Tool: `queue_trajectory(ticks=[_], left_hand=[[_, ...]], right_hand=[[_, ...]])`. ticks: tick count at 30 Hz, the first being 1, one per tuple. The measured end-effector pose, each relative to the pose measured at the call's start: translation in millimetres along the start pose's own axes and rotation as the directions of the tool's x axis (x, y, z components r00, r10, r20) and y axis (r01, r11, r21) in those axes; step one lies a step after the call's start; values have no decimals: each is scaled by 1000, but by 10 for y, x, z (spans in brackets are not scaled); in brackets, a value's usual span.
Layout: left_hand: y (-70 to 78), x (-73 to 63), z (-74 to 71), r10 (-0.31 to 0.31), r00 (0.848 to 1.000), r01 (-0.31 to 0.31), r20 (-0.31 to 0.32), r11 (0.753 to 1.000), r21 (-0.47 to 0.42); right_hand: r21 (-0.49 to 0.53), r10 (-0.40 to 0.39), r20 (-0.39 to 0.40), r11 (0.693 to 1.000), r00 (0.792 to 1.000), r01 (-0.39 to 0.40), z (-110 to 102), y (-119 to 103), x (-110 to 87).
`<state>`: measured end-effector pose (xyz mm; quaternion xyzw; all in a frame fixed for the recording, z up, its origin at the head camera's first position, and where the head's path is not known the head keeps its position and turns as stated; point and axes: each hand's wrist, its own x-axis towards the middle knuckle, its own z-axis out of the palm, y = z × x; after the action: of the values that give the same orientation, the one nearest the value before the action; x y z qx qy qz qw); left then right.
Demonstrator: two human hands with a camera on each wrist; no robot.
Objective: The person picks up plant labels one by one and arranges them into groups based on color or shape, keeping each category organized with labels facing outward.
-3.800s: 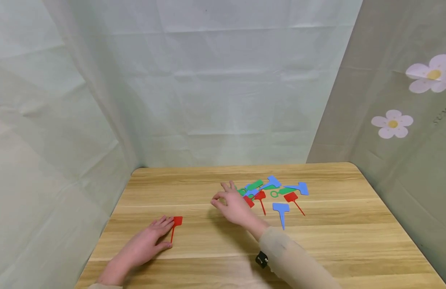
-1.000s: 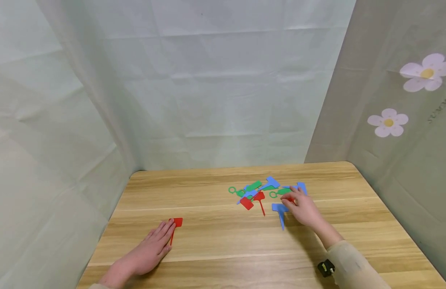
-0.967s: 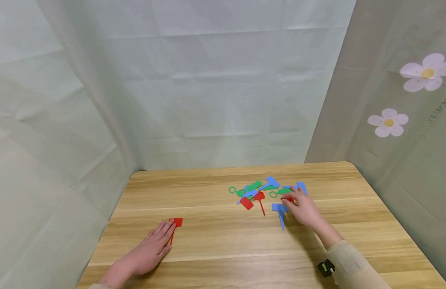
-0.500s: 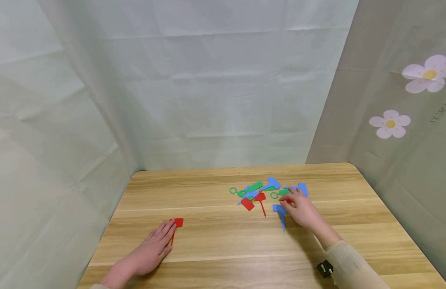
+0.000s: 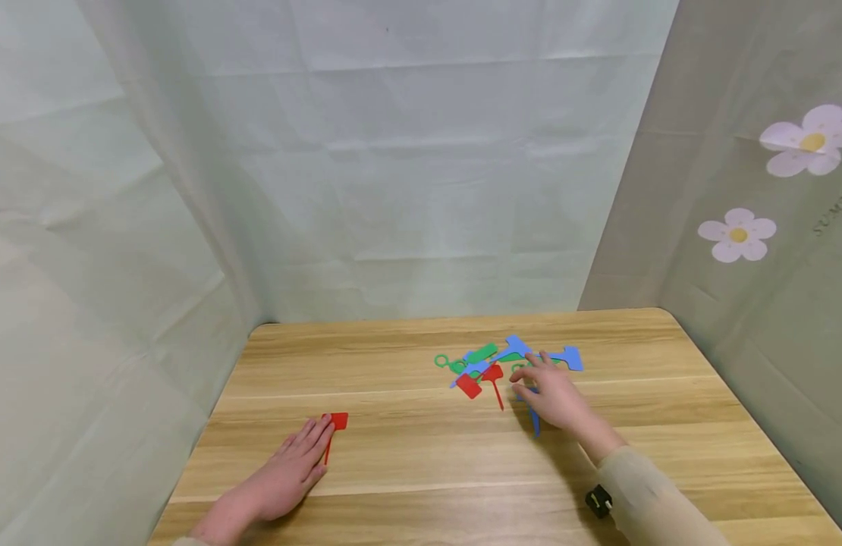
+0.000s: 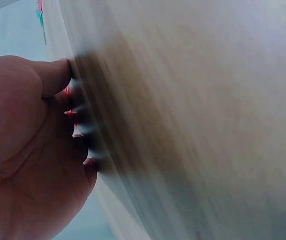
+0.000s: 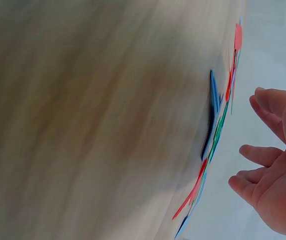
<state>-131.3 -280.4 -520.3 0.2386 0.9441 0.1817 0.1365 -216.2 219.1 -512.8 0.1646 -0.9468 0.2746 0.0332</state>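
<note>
My left hand [image 5: 284,470] lies on the table at the left, fingers straight, its fingertips on a red T-shaped plant label [image 5: 340,420]. That label's thin stem runs toward the thumb. My right hand [image 5: 554,398] is over a blue T-shaped plant label [image 5: 535,423], hiding most of its head. In the right wrist view, the thumb and fingers of this hand stand apart with nothing between them, off the tabletop. Left of it lie two red labels, one [image 5: 494,372] with its stem toward me, the other [image 5: 469,387] at the pile's edge.
A loose pile at the back holds green ring-ended tags [image 5: 482,353] and blue labels [image 5: 514,346], partly overlapping. Another blue label [image 5: 573,359] lies behind my right hand. The wood-grain table [image 5: 407,485] is bordered by pale cloth walls [image 5: 428,189].
My right hand first went right, across the pile to a red label. In the last half second it shifts slightly left and its fingers spread. The left hand stays on its red label.
</note>
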Motion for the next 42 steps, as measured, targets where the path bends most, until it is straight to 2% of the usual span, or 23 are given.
queue_trajectory(ticks=[9, 16, 23, 29, 37, 42], left_hand=[[-26, 5, 30, -4, 1000, 4, -6, 1000, -5], [-33, 2, 37, -16, 1000, 16, -2, 1000, -10], [-25, 2, 30, -15, 1000, 15, -4, 1000, -13], [-18, 0, 28, -21, 1000, 21, 7, 1000, -16], [-10, -1, 25, -18, 1000, 19, 11, 999, -29], [-16, 5, 23, -21, 1000, 22, 13, 999, -34]], right_hand=[[-46, -39, 31, 998, 999, 40, 120, -142, 157], [-139, -90, 52, 986, 995, 96, 215, -213, 276], [-146, -111, 65, 982, 992, 120, 252, -356, 383], [-171, -122, 109, 975, 987, 139, 316, -435, 476], [-188, -223, 218, 946, 950, 265, 300, -505, 577], [-257, -260, 274, 908, 926, 331, 292, -520, 657]])
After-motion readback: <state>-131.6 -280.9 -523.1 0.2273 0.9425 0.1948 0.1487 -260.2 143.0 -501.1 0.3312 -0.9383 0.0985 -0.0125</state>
